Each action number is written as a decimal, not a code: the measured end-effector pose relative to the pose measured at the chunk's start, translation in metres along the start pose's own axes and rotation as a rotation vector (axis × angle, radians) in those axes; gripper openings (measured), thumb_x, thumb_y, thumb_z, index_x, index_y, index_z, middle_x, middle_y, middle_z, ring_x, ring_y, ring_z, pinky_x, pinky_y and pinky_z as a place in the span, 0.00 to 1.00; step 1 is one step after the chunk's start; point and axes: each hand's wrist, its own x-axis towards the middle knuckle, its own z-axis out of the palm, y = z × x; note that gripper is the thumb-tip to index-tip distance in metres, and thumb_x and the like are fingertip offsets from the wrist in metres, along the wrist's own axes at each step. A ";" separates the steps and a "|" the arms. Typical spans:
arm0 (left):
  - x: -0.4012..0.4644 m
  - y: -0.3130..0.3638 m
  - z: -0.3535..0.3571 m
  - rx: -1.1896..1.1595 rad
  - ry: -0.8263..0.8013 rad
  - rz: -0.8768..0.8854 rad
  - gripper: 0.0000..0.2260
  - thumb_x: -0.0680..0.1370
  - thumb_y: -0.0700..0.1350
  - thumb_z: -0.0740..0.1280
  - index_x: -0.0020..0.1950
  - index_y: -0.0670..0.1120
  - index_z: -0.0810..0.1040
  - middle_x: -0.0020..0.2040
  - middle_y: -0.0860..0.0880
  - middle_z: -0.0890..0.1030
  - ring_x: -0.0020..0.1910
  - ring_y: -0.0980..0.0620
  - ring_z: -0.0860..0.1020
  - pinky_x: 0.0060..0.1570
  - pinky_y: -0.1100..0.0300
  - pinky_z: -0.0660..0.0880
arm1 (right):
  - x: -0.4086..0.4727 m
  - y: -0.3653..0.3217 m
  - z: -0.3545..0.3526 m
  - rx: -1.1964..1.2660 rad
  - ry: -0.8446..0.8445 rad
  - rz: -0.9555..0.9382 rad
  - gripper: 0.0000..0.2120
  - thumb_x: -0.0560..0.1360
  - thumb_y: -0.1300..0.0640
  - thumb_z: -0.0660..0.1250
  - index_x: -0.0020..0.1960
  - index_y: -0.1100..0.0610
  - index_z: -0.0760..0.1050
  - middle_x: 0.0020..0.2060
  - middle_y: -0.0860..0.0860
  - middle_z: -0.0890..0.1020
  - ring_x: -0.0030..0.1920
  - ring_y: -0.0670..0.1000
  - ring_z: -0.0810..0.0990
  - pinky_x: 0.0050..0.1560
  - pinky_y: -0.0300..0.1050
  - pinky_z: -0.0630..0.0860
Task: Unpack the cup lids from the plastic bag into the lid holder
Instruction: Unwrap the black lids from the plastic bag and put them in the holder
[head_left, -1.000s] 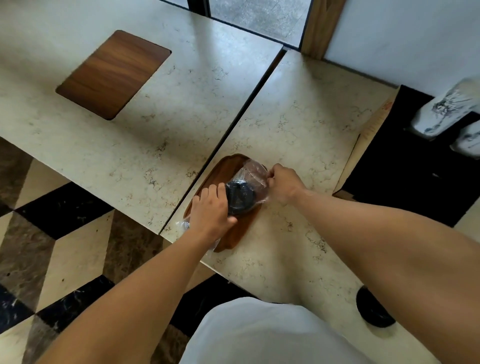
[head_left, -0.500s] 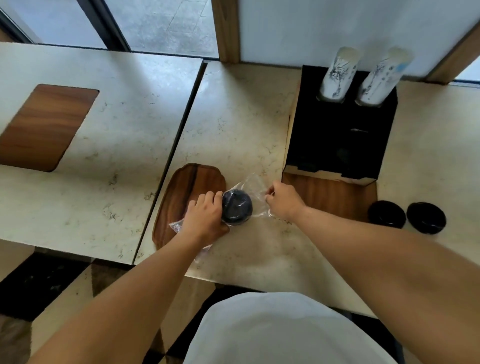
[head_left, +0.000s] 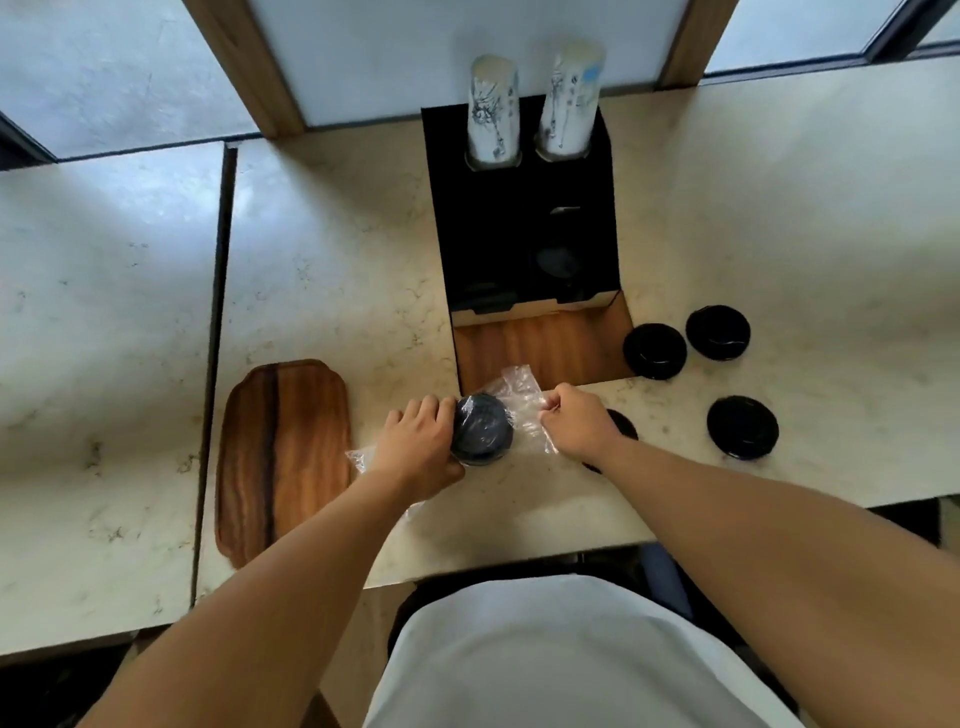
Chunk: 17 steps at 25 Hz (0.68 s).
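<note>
Right hand (head_left: 574, 420) and wrist cover most of one black lid (head_left: 621, 423). Lid holder (head_left: 524, 208) interior too dark to read contents. Left hand (head_left: 415, 447) hides bag's (head_left: 519, 387) near end.

Two pale marble-patterned worktop (head_left: 322, 249) slabs meet at a dark seam left of frame centre. Wood-framed frosted window panels (head_left: 374, 57) line the top edge, admitting daylight.

No text can be read; the two cup stacks (head_left: 530, 104) bear only blurred ink drawings.
</note>
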 end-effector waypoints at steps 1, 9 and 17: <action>0.002 0.004 0.003 -0.002 -0.010 0.011 0.37 0.68 0.60 0.69 0.72 0.47 0.64 0.61 0.46 0.74 0.59 0.43 0.73 0.55 0.49 0.70 | -0.002 0.005 0.000 -0.005 -0.001 0.006 0.01 0.79 0.58 0.65 0.50 0.55 0.74 0.51 0.56 0.82 0.49 0.56 0.80 0.47 0.46 0.74; 0.000 0.002 0.016 -0.031 -0.019 0.038 0.37 0.67 0.60 0.69 0.72 0.48 0.64 0.60 0.45 0.74 0.58 0.42 0.73 0.56 0.48 0.70 | -0.015 0.010 0.005 -0.129 0.011 -0.003 0.04 0.80 0.54 0.65 0.49 0.54 0.73 0.45 0.54 0.81 0.45 0.54 0.79 0.42 0.48 0.76; -0.014 0.004 0.019 -0.086 0.090 0.073 0.50 0.72 0.76 0.54 0.81 0.41 0.52 0.72 0.41 0.68 0.69 0.41 0.68 0.71 0.44 0.64 | -0.020 0.004 0.002 -0.116 0.157 -0.073 0.12 0.80 0.53 0.67 0.60 0.57 0.71 0.51 0.50 0.73 0.45 0.52 0.76 0.40 0.43 0.71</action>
